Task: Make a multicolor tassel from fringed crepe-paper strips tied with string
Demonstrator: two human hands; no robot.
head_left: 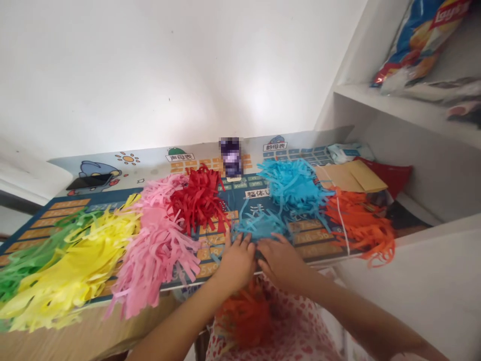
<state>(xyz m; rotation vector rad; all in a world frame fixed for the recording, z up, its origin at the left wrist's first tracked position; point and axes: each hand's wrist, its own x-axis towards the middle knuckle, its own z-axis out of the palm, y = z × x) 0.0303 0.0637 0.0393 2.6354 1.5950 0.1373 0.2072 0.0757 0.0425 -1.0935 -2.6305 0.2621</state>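
A small piece of light blue fringed tissue paper (261,225) lies flat near the table's front edge. My left hand (238,255) has its fingertips closed on the near edge of this paper. Right beside it, my right hand (280,260) pinches the same edge with bent fingers. The fingertips partly cover the paper there. Just beyond my hands sits a larger bunch of blue fringed tissue paper (295,185). To the left of it is a red fringed bunch (201,198). On my lap, below the table edge, rests an orange fringed bunch (246,316).
Pink (158,240), yellow (78,255) and green (41,245) fringed bunches spread over the table's left side. Orange fringes (361,225) hang over the right edge. A pixelated upright phone (231,158) stands at the back. Shelves (406,108) close off the right side.
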